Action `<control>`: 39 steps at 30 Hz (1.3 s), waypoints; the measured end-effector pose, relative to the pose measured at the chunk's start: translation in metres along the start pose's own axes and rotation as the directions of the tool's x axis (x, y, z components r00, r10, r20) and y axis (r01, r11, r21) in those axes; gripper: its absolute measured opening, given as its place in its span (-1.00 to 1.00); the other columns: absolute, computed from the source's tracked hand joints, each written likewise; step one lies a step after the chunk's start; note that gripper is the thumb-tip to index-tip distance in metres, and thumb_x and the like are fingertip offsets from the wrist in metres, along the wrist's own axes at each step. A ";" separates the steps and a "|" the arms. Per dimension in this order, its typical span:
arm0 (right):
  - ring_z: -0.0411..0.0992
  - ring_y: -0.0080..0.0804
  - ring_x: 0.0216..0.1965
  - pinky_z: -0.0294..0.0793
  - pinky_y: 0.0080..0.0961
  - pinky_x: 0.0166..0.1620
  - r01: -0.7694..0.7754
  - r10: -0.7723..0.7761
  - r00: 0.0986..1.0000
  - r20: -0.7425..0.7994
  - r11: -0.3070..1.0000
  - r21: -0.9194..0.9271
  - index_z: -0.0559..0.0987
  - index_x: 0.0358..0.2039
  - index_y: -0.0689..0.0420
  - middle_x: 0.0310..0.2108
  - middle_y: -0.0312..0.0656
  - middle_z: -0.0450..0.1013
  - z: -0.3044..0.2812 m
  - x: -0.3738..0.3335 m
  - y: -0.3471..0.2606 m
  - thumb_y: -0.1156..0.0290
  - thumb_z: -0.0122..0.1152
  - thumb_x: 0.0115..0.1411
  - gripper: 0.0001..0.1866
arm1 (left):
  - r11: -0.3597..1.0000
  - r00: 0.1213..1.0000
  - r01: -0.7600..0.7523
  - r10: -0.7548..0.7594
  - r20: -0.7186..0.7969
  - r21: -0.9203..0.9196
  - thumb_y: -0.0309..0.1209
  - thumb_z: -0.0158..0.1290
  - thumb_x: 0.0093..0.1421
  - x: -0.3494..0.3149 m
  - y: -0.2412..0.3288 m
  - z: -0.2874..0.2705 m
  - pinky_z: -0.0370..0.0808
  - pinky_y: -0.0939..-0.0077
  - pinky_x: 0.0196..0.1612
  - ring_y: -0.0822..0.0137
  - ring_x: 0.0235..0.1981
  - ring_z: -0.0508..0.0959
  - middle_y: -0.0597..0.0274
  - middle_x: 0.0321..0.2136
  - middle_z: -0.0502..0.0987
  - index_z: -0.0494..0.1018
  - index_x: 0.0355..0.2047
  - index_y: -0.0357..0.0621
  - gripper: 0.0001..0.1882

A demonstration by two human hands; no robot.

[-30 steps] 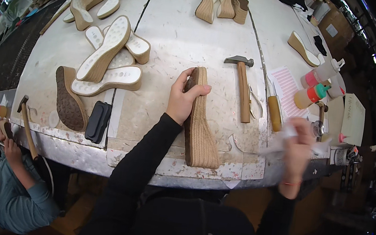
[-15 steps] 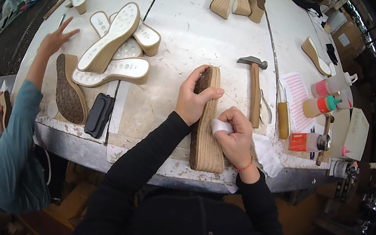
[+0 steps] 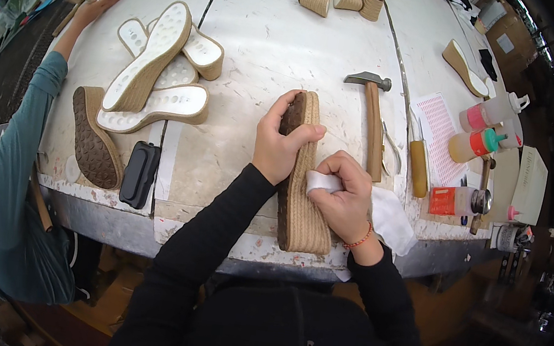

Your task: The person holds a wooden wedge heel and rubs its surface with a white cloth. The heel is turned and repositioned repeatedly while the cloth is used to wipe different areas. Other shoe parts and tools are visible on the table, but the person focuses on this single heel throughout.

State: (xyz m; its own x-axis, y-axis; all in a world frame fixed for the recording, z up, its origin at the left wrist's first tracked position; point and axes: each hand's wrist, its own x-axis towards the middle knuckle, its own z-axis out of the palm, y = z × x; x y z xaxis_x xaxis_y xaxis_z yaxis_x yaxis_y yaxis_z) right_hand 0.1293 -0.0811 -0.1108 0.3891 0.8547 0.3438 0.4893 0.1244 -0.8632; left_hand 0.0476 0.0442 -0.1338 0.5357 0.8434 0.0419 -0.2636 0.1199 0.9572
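A wedge shoe sole (image 3: 303,176) with a braided rope side and brown tread stands on its edge at the table's front. Its far end is gripped by my left hand (image 3: 282,135), thumb across the rope side and fingers round the tread. My right hand (image 3: 347,200) is closed on a folded white cloth (image 3: 323,182), pressed against the rope side near the middle. Part of the cloth is hidden by my fingers. Right of that hand lies another white cloth (image 3: 390,219).
A hammer (image 3: 370,126), pincers (image 3: 390,149), a wooden-handled tool (image 3: 418,167) and bottles (image 3: 474,144) lie or stand to the right. Several wedge soles (image 3: 154,73) are piled at left by a black case (image 3: 140,174). A co-worker's hand (image 3: 95,9) reaches to soles at the far left.
My right hand and the cloth have shifted slightly left along the rope side. The co-worker's hand has moved farther out to the soles at the far left. My view has shifted slightly.
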 end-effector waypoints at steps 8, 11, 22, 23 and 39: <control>0.25 -0.53 -0.61 0.20 -0.60 -0.51 0.015 -0.016 1.000 -0.017 0.999 -0.049 0.39 -0.58 0.22 -0.63 -0.27 0.28 -0.002 -0.003 0.000 0.60 0.21 -0.21 -0.83 | 1.000 1.000 0.011 -0.011 -0.003 -0.008 -0.36 0.21 -0.08 0.000 0.000 0.000 0.42 0.57 -0.20 0.43 -0.30 0.45 0.14 -0.31 0.48 0.32 -0.03 -0.46 -0.38; 0.25 -0.54 -0.60 0.20 -0.60 -0.51 -0.038 0.038 0.999 0.000 0.998 -0.051 0.39 -0.58 0.21 -0.63 -0.27 0.28 -0.003 -0.004 -0.001 0.60 0.21 -0.22 -0.83 | 1.000 1.000 0.022 -0.022 -0.001 0.012 -0.35 0.21 -0.08 -0.002 0.000 0.000 0.42 0.57 -0.18 0.43 -0.29 0.45 0.13 -0.30 0.48 0.32 -0.02 -0.47 -0.37; 0.22 -0.57 -0.61 0.19 -0.62 -0.52 -0.104 0.104 0.994 0.031 0.994 -0.025 0.39 -0.58 0.21 -0.63 -0.29 0.29 -0.009 -0.009 0.002 0.60 0.20 -0.19 -0.84 | 1.000 1.000 0.006 -0.006 0.003 0.024 -0.38 0.20 -0.09 0.001 0.003 0.003 0.43 0.58 -0.21 0.43 -0.32 0.45 0.14 -0.31 0.48 0.31 -0.02 -0.46 -0.37; 0.22 -0.57 -0.61 0.19 -0.62 -0.52 -0.087 0.087 0.996 0.015 0.996 -0.007 0.39 -0.58 0.21 -0.63 -0.29 0.29 -0.005 -0.009 0.001 0.60 0.21 -0.19 -0.84 | 0.999 1.000 0.002 -0.002 0.000 0.039 -0.38 0.20 -0.08 -0.002 0.002 0.002 0.43 0.58 -0.21 0.43 -0.32 0.46 0.14 -0.31 0.48 0.31 -0.02 -0.46 -0.37; 0.26 -0.62 -0.60 0.25 -0.64 -0.51 -0.249 0.249 0.968 0.026 0.968 0.016 0.42 -0.57 0.23 -0.64 -0.29 0.33 -0.009 -0.014 -0.005 0.56 0.23 -0.16 -0.86 | 0.999 1.000 0.018 -0.018 0.006 0.030 -0.39 0.19 -0.09 -0.001 0.001 0.003 0.42 0.59 -0.24 0.43 -0.34 0.45 0.14 -0.33 0.47 0.31 -0.03 -0.47 -0.39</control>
State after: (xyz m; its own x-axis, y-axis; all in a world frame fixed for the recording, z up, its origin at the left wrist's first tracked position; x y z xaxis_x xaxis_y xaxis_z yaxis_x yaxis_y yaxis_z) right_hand 0.1281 -0.0981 -0.1080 0.4783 0.8715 0.1084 0.3645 -0.0847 -0.9274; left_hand 0.0490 0.0419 -0.1320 0.5450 0.8380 0.0266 -0.2300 0.1189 0.9659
